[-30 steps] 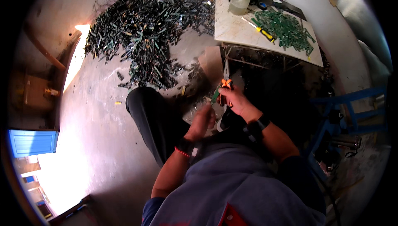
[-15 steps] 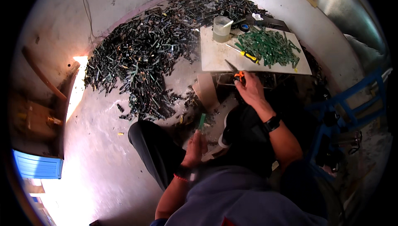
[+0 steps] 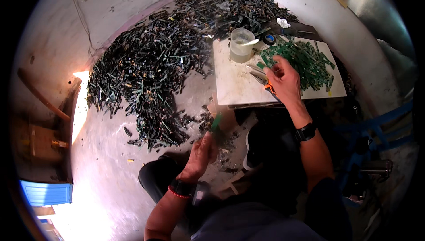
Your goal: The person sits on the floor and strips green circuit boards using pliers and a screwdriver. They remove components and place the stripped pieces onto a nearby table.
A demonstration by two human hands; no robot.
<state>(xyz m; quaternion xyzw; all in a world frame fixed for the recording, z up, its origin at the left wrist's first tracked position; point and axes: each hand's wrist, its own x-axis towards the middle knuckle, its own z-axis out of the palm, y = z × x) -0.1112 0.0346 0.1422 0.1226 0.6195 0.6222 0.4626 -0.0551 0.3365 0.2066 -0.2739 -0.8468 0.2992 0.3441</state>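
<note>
My left hand (image 3: 201, 150) is closed on a green circuit-board strip (image 3: 216, 121), held low above the floor. Over the white board (image 3: 232, 84), my right hand (image 3: 285, 82) has curled fingers at the edge of a heap of green board pieces (image 3: 310, 64); what they grip, if anything, is unclear. Pliers with orange handles (image 3: 269, 89) lie beneath or against that hand, jaws toward the upper left. A clear jug (image 3: 240, 51) of cloudy liquid with a white utensil stands left of the heap, beside a blue-centred tape roll (image 3: 268, 39).
A large pile of dark board strips (image 3: 150, 68) covers the floor along the back wall. Blue metal frames (image 3: 383, 132) stand at the right, a blue panel (image 3: 46, 192) at the lower left. My dark-trousered legs are below the white board.
My right hand has moved up and forward with the pliers onto the white board, its fingers now by the green pieces. My left hand still grips the strip, slightly further left than before.
</note>
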